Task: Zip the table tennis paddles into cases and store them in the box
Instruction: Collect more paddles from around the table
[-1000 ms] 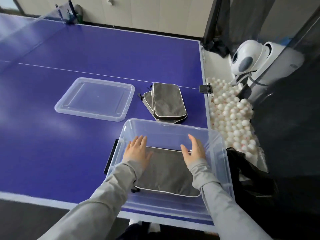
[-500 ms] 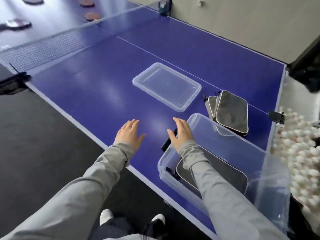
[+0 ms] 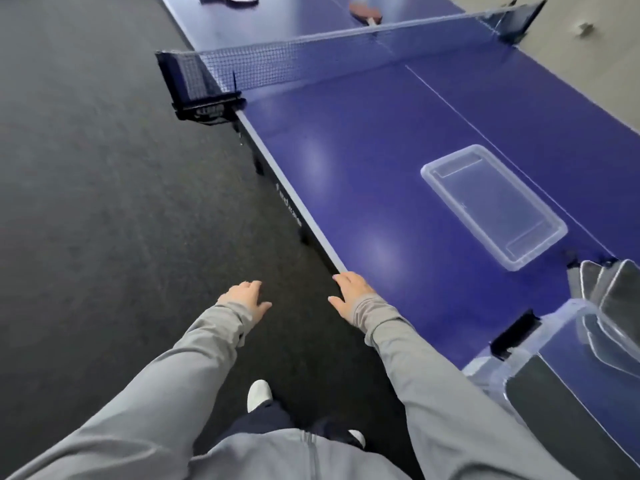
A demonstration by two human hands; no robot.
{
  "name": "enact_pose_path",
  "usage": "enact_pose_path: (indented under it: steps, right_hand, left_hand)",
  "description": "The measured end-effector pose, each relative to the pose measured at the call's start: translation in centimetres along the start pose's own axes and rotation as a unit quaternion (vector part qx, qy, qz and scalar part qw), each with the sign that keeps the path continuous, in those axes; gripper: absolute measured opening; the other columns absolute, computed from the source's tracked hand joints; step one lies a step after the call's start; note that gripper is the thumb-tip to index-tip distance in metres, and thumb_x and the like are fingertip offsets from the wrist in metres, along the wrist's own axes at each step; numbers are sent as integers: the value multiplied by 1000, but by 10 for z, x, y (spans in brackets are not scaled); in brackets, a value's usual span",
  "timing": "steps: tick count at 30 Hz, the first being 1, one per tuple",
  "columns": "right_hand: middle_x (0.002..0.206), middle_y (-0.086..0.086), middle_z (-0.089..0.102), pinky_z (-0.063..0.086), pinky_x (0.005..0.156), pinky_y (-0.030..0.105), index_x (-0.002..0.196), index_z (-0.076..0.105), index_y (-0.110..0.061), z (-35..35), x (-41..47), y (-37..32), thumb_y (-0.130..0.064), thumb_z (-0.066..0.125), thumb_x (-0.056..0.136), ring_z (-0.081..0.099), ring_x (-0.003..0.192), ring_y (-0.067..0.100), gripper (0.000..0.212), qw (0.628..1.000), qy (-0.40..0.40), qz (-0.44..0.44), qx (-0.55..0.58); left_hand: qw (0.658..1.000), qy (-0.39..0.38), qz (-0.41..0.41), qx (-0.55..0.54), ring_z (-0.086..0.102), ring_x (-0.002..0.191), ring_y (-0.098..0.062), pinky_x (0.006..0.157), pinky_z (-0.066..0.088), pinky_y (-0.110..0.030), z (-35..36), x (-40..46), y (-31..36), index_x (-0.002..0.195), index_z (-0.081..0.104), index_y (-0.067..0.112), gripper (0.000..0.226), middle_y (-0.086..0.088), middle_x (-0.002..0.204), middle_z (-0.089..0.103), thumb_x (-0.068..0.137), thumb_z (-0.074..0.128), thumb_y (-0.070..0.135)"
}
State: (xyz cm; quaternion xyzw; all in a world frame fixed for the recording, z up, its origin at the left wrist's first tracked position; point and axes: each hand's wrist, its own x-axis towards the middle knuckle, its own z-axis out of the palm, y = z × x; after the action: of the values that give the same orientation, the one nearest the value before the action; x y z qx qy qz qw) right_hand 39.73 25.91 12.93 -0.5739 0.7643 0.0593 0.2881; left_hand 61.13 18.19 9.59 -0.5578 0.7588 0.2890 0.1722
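Note:
The clear plastic box (image 3: 540, 341) stands at the lower right on the blue table, with a dark grey zipped case (image 3: 561, 396) lying inside it. More grey cases (image 3: 613, 289) lie stacked just beyond the box at the right edge. A red paddle (image 3: 365, 12) lies on the far side of the net. My left hand (image 3: 244, 299) hangs over the dark floor with relaxed fingers, holding nothing. My right hand (image 3: 349, 292) is at the table's near edge with straight fingers, empty, well left of the box.
The clear box lid (image 3: 491, 206) lies flat on the blue table (image 3: 363, 161) beyond the box. The net (image 3: 311, 60) with its black clamp (image 3: 204, 105) crosses the table far ahead. Dark floor (image 3: 104, 202) fills the left. My feet show below.
Both hands have come out of the box and moved left, off the table edge. The view has swung left toward the net and the floor.

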Motion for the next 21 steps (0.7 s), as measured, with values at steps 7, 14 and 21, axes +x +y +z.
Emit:
enact_pose_path:
  steps: [7, 14, 21]
  right_hand:
    - [148, 6, 34, 30, 113, 37, 142, 32, -15, 27, 55, -85, -34, 47, 95, 34, 136, 24, 53, 991, -100, -50, -75]
    - [146, 8, 35, 32, 110, 40, 142, 30, -16, 24, 118, -136, -35, 46, 95, 34, 135, 26, 54, 978, -149, -75, -122]
    - [143, 9, 37, 35, 108, 40, 141, 30, -16, 12, 200, -182, -35, 45, 95, 36, 133, 27, 52, 968, -181, -112, -130]
  left_hand:
    - [989, -48, -123, -67, 43, 129, -30, 106, 35, -36, 7, -3, -138, 140, 33, 9, 60, -15, 138, 46, 92, 52, 40]
    - [973, -48, -188, -122, 43, 130, -30, 106, 34, -36, -4, 6, -196, 141, 32, 9, 60, -15, 138, 46, 93, 50, 40]
    - [962, -57, -230, -139, 42, 130, -28, 106, 34, -35, -36, 51, -222, 142, 31, 11, 58, -13, 140, 46, 93, 49, 38]
